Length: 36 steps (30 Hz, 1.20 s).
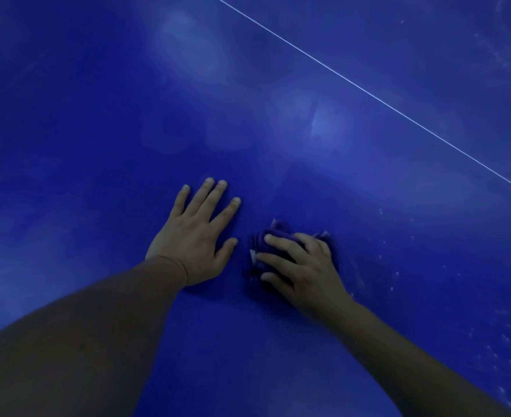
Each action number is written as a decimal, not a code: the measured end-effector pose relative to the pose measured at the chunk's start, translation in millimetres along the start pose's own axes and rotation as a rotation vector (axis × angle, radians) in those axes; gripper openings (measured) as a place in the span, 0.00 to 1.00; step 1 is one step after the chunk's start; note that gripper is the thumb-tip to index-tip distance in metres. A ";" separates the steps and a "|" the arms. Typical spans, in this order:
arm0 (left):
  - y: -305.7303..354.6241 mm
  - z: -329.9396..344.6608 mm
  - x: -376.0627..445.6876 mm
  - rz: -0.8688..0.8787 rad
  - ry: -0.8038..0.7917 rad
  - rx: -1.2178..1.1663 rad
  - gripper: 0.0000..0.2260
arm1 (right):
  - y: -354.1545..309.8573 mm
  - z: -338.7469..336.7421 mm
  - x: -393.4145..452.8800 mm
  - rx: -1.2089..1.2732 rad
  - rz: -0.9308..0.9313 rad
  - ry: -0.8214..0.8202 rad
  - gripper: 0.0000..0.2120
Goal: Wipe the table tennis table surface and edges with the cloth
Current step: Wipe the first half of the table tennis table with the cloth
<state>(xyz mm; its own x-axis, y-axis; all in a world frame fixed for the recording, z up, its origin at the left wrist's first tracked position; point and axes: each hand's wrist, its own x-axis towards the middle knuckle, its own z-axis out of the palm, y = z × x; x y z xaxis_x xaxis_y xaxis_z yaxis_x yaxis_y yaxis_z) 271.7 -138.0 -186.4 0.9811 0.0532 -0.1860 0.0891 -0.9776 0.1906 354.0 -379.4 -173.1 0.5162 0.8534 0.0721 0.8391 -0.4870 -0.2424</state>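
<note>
The left forearm (77, 341), in a dark sleeve, fills the 7 o'clock corner, closest to the lens, and runs up to the left hand (198, 236). That hand lies flat on the blue tabletop (98, 130), palm down, fingers straight and spread toward 12 o'clock, holding nothing. Just beside it, toward 3 o'clock, the right hand (302, 263) sits on a bunched purple cloth (267, 239), its fingers curled over the folds and pressing them against the surface (the thumb's place is not clear). The cloth lies a little below the centre of the view, poking out past the fingertips toward 11 o'clock, with a small white tag (252, 254) at its left edge. The two hands are near each other but not touching. Further out, pale hazy patches mark the tabletop toward 12 o'clock, small light specks (398, 273) dot it toward 4 o'clock, and a thin white line (368, 91) runs diagonally from 12 o'clock down to 3 o'clock.
</note>
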 end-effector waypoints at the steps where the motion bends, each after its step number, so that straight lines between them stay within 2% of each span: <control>1: 0.5 0.0 0.1 -0.003 -0.004 0.003 0.32 | 9.2 -4.7 -0.4 -0.024 -0.041 -0.015 0.17; 3: 1.0 -0.5 0.1 -0.003 -0.005 0.001 0.32 | 22.0 -12.1 11.0 -0.049 -0.008 -0.030 0.18; 6: 2.2 -2.0 0.8 0.011 0.013 -0.022 0.32 | 21.4 -12.6 43.7 0.010 0.304 0.004 0.16; 8: 1.4 -2.1 0.1 0.019 0.020 -0.029 0.32 | 8.1 -3.8 55.4 0.042 0.403 0.022 0.16; 13: 1.1 -1.7 -0.6 0.032 0.023 -0.038 0.31 | -19.7 5.9 2.2 0.009 0.120 0.009 0.18; 17: 0.3 -3.4 0.8 0.028 0.021 -0.058 0.31 | -2.7 -7.3 -25.2 -0.031 0.022 -0.032 0.18; 19: -0.8 -5.5 0.1 0.026 0.003 -0.075 0.32 | 1.1 -12.7 -14.7 -0.042 0.123 -0.045 0.18; 22: -1.8 -6.7 0.5 0.050 -0.014 -0.104 0.33 | -6.7 -6.6 13.5 -0.012 0.398 -0.028 0.16; 24: -2.5 -7.2 0.3 0.053 -0.017 -0.109 0.32 | -22.2 1.3 16.6 -0.004 0.418 -0.011 0.17; 28: -3.6 -10.0 -4.4 0.054 -0.066 -0.067 0.29 | -44.1 7.6 -20.4 -0.030 0.100 -0.030 0.17; 30: -0.4 -10.2 -19.1 0.074 -0.082 -0.036 0.29 | -36.9 2.6 -27.8 -0.050 0.024 -0.071 0.17; 31: 1.1 -9.4 -30.0 0.077 -0.075 -0.019 0.29 | -33.0 -1.0 -24.1 -0.062 0.052 -0.080 0.17; 34: 5.4 -3.0 -68.7 0.030 -0.025 -0.023 0.31 | -30.2 -5.3 -0.8 -0.043 0.325 -0.078 0.19; 36: 6.1 6.5 -92.3 -0.023 -0.027 -0.018 0.31 | -45.4 -0.3 5.9 -0.009 0.425 -0.057 0.19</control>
<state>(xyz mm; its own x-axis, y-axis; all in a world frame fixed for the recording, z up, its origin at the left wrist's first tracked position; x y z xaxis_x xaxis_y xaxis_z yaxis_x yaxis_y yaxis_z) 180.5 -150.1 -174.3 0.9738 0.0700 -0.2164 0.1151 -0.9723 0.2033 319.0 -352.4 -161.4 0.8061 0.5856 -0.0858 0.5556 -0.7987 -0.2309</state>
